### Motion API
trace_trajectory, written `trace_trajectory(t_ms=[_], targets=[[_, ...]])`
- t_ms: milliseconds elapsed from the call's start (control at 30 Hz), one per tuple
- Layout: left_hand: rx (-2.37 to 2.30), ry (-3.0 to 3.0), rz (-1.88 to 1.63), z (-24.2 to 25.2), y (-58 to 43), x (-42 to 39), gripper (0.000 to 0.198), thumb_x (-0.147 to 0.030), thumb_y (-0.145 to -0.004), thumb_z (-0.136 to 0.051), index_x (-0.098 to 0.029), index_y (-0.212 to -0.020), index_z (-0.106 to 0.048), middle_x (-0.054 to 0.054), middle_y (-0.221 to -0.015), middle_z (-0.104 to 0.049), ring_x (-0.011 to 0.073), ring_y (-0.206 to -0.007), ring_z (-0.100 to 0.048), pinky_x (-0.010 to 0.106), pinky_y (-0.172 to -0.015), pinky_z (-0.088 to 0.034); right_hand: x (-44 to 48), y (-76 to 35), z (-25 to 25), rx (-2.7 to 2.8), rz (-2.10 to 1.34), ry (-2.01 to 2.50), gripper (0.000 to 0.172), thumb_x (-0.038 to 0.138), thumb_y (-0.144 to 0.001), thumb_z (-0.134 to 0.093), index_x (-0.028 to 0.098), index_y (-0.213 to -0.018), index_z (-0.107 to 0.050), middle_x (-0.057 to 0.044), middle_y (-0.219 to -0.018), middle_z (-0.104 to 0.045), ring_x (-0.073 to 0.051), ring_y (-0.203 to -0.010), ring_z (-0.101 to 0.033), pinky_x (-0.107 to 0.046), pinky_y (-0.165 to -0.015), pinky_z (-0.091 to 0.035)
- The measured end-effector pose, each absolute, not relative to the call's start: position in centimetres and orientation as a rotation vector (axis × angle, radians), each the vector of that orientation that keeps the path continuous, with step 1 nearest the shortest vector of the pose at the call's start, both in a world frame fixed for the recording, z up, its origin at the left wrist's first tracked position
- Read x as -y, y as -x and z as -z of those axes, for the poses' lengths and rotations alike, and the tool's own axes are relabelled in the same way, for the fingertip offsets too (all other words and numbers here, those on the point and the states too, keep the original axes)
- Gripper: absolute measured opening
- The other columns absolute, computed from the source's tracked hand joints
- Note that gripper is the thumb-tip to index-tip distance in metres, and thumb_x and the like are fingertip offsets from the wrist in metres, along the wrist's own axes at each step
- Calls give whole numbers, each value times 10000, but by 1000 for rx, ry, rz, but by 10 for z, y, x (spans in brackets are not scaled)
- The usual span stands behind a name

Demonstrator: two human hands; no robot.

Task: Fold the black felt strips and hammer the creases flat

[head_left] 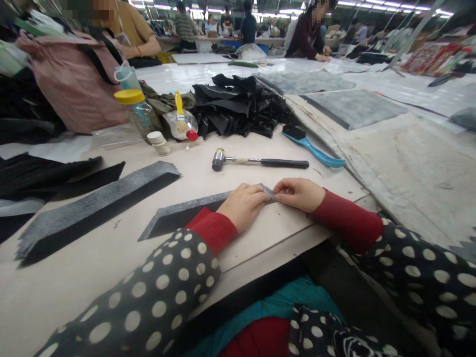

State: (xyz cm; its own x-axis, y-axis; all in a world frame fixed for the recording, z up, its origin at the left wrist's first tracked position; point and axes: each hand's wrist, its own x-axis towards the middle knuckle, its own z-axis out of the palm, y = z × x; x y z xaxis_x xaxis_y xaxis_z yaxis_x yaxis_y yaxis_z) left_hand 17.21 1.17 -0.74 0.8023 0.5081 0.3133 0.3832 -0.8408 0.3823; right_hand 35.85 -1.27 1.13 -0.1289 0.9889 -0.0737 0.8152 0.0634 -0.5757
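Observation:
A black strip with a grey band along its upper side (189, 207) lies slantwise on the pale work board in front of me. My left hand (243, 207) rests over its right part, fingers close together and bent down onto it near the end. At that end, my right hand (300, 193) pinches the grey tip between thumb and fingertips. The two hands nearly meet there, and the left one hides part of the strip. Just beyond them lies a small mallet (256, 161) with a black grip. To the left is a wider, similar strip (100, 208) with jagged ends.
A blue-handled brush (320, 152) lies behind my right hand. Farther back are a pile of black pieces (238, 106), a yellow paintbrush (180, 111), a yellow-lidded jar (139, 114), a white-capped bottle (159, 143) and a pink bag (74, 79). Other people stand across the table.

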Motion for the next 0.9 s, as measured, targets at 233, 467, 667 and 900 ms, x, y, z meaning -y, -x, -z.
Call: trace_trajectory(t_ms=[233, 467, 667, 900], targets=[[-698, -2695, -606, 6, -173, -11, 204, -136, -819, -427, -171, -957, -572, 43, -1047, -600, 162, -972, -515, 347, -884, -391, 30, -348, -2, 2206, -144, 1679, 225, 145, -738, -452, 164, -867, -635, -37, -728, -584, -134, -652, -519, -243, -628, -397], [-745, -2725, -616, 8, -173, -11, 185, -177, -830, -434, -159, -944, -579, 44, -1004, -610, 166, -930, -525, 331, -869, -405, 35, -340, 0, 2384, 86, 1617, 263, 103, -758, -409, 134, -911, -621, -84, -821, -587, -175, -773, -542, -264, -712, -415], [-756, -2803, -582, 7, -172, -9, 181, -181, -840, -423, -155, -948, -565, 49, -985, -608, 165, -919, -525, 322, -861, -415, 39, -335, 2, 2516, 198, 1639, 253, 88, -776, -388, 116, -895, -610, -105, -821, -565, -203, -773, -498, -300, -703, -402], [-885, -3087, -323, -1, -178, 4, 285, -144, -859, -341, -112, -1097, -495, 90, -1158, -518, 189, -870, -521, 318, -744, -460, 44, -334, 4, 2550, 339, 1577, 188, 69, -772, -413, 119, -791, -593, -93, -773, -546, -197, -713, -457, -299, -676, -391]])
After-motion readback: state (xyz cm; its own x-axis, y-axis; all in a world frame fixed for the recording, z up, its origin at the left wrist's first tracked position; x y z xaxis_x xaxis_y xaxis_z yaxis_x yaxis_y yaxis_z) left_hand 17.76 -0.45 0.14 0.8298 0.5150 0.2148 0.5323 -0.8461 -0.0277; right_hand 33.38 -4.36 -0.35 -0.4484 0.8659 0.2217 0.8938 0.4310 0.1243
